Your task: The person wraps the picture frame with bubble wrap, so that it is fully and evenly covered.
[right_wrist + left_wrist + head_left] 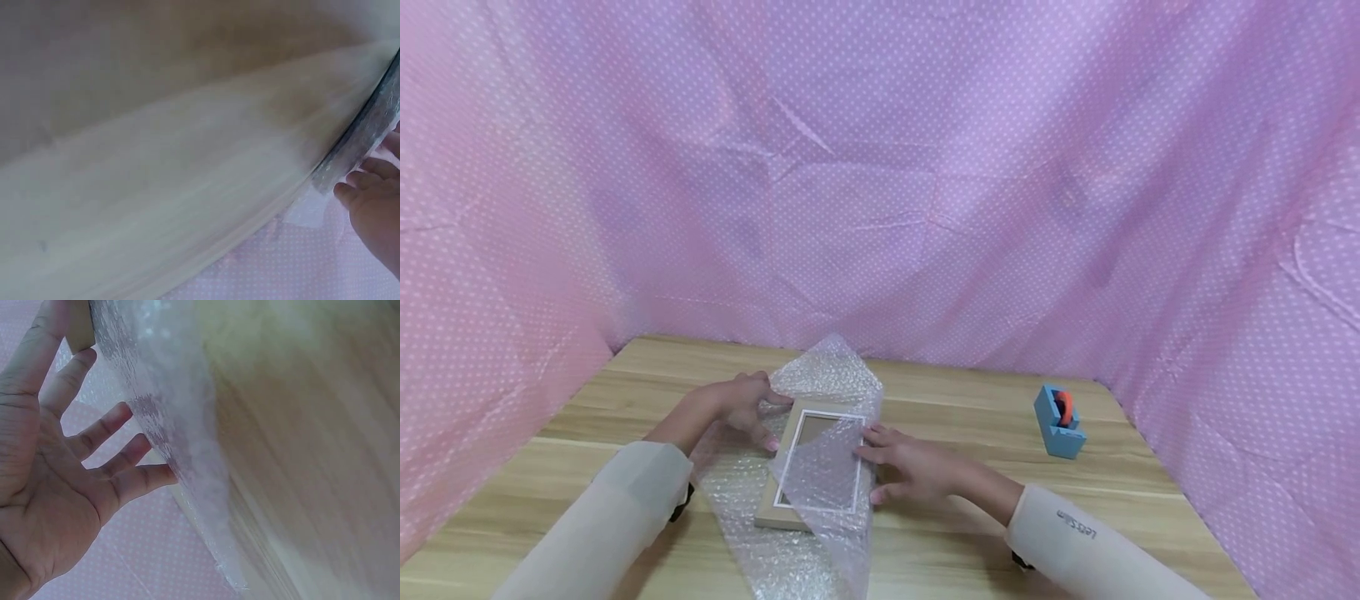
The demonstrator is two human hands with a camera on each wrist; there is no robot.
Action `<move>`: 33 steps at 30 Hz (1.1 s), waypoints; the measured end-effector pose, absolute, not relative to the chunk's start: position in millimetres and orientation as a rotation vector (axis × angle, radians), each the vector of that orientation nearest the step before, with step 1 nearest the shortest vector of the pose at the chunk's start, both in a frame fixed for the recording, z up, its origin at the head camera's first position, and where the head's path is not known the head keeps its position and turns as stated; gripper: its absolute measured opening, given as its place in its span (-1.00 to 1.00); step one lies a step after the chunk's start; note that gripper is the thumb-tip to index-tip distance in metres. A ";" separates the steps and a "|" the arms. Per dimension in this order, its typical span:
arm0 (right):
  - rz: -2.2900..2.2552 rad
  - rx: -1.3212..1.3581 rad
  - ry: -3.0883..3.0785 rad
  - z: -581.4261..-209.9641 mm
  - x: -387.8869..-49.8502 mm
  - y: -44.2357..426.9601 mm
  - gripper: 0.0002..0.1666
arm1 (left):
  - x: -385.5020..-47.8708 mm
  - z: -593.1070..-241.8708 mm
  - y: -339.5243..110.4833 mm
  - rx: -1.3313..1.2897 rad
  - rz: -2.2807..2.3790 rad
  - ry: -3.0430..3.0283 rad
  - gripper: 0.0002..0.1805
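Note:
A pale wooden picture frame (775, 492) with a white inner border lies flat on a sheet of bubble wrap (730, 492). One flap of the wrap is folded from the right across part of the frame's front. My left hand (747, 408) is at the frame's left edge, thumb and index finger touching it; in the left wrist view the left hand's (62, 450) fingers are spread, some tips against the wrap. On the right, my right hand (917, 462) rests its fingers on the wrapped right edge. The right wrist view shows only part of the right hand (375, 206) beside the wrap.
A blue tape dispenser (1060, 425) with an orange roll stands at the right of the wooden table (970, 400). Pink dotted cloth (880, 208) hangs behind the table and along both sides.

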State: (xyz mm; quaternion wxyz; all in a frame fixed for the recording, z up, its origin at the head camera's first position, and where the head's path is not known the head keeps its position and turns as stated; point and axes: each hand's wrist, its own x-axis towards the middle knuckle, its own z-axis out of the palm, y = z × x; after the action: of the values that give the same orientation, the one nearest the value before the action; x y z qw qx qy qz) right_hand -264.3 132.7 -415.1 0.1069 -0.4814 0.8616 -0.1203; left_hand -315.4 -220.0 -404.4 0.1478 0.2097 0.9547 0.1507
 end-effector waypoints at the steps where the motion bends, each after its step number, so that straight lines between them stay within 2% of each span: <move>1: -0.344 -1.430 2.522 -415.3 -265.5 132.7 -0.10 | -315.0 -404.7 -220.1 0.603 0.432 2.747 0.01; 9: -0.320 -1.461 2.461 -417.3 -272.3 129.4 0.01 | -313.4 -403.8 -219.8 0.613 0.425 2.748 0.01; 22: -0.231 -1.523 2.488 -417.5 -274.2 125.6 0.00 | -308.5 -406.5 -224.5 0.573 0.491 2.708 0.00; 29: -0.198 -1.556 2.522 -420.1 -276.8 127.4 0.00 | -315.5 -413.8 -251.7 0.819 0.475 2.852 -0.25; 33: -0.199 -1.560 2.519 -419.8 -277.3 126.1 0.00 | -311.0 -411.4 -278.7 0.748 0.423 2.916 -0.29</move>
State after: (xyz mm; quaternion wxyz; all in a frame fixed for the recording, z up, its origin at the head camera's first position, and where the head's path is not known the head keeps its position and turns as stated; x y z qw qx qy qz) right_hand -277.3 126.1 -419.8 0.0859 -0.5234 0.8451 -0.0669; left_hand -311.0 -278.7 -411.4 0.0510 0.2457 0.9580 0.1388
